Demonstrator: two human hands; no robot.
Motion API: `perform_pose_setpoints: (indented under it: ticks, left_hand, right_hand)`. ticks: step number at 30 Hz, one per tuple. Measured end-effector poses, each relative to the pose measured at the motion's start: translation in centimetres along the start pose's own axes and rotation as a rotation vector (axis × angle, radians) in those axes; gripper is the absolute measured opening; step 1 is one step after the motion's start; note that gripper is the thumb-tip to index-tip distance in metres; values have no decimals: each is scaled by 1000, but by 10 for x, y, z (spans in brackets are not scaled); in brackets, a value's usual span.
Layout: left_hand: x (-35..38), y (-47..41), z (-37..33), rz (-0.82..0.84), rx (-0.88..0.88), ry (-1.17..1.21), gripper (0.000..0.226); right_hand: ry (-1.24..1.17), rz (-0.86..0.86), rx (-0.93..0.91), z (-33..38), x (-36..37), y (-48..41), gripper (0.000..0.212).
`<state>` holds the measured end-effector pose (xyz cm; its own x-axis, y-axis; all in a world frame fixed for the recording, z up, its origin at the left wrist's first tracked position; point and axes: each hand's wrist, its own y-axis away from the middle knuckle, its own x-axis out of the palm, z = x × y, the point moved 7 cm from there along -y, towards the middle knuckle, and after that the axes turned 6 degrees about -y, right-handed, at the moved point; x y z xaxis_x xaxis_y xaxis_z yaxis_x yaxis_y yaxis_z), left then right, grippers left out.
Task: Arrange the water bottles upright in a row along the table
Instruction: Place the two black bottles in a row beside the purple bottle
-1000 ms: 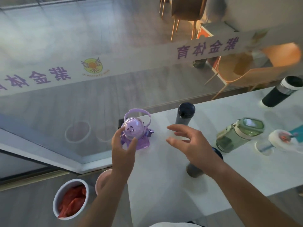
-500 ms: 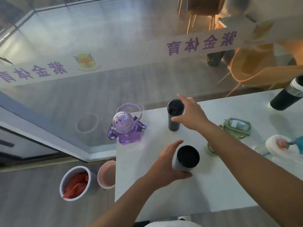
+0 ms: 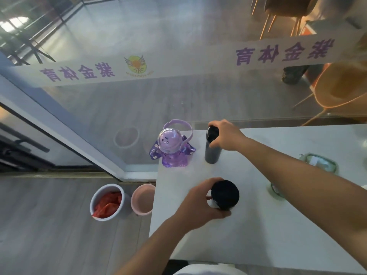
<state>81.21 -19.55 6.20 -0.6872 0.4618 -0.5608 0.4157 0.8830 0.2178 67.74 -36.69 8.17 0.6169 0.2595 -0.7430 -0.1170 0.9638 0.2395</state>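
A purple figure-shaped bottle [image 3: 172, 149] with a loop handle stands upright at the far left corner of the white table [image 3: 248, 235]. Just right of it stands a slim black bottle [image 3: 212, 155]; my right hand [image 3: 225, 137] is closed over its top. Nearer to me, a white bottle with a wide black lid [image 3: 225, 195] stands upright, and my left hand [image 3: 200, 205] wraps around its side. A green clear bottle [image 3: 317, 162] stands at the right, partly hidden behind my right forearm.
A glass wall with a lettered white band runs along the table's far edge. Left of the table, on the wooden floor, sit a white bin [image 3: 107, 202] with red contents and a pink bin [image 3: 142, 199]. Orange chairs stand beyond the glass.
My left hand left the purple bottle and came back onto the black-lidded bottle. My right hand reached forward onto the slim black bottle's top. The view tilted down and left.
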Motion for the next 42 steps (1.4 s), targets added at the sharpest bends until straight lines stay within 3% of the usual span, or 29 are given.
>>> perform_pose_setpoints:
  ticks: [10,28,34,39,42]
  left_hand:
    - [-23,16,21,-87,-57,43,72]
    - [-31,10,19,-74,-66,45,67]
    - [-33,7,23,-92,-56,68,67]
    - [-36,-1,23,-115,-43,89,65]
    - [-34,-8,23,-128,-34,117,66]
  right_hand:
    - [56,0,-61,27,24,-8,63]
    - [46,33,-49,20,30,-7,78]
    - [25,27,-17,19,20,4,96]
    - [-335,-277,-32,21,-26,75,52]
    - [-619,-160,-11,13,-14,134,38]
